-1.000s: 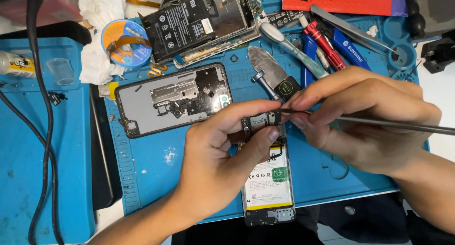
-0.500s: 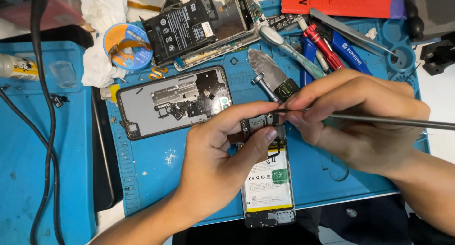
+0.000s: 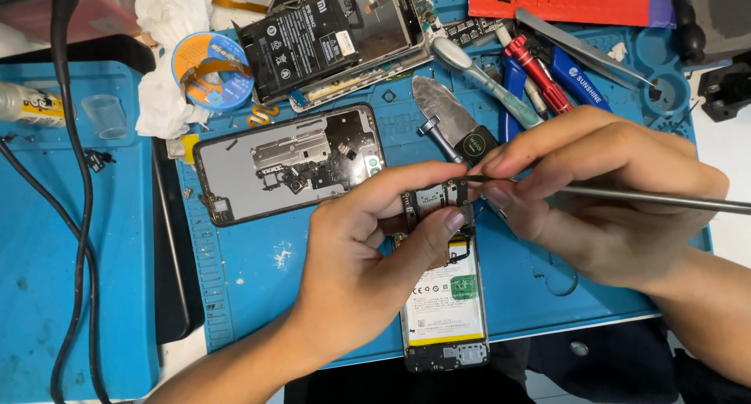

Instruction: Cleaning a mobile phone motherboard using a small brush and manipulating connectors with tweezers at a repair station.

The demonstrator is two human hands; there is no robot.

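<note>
Little has changed over the last second: the left hand [image 3: 352, 271] still pinches the top of the opened phone [image 3: 443, 294] between thumb and forefinger, and the right hand [image 3: 602, 201] still grasps a thin metal tool [image 3: 665, 198], whose tip has stayed at the phone's upper edge. Both hands have only shifted slightly, so this looks like steady, fine work at one spot on the board rather than a new step. The phone lies on the blue mat [image 3: 258, 279] just in front of the person, its back off and the battery showing. Its long axis runs away from the person, top end far and charging end near. The tool lies almost crosswise to it, handle out to the right. A second opened phone [image 3: 289, 165] lies to the left.
</note>
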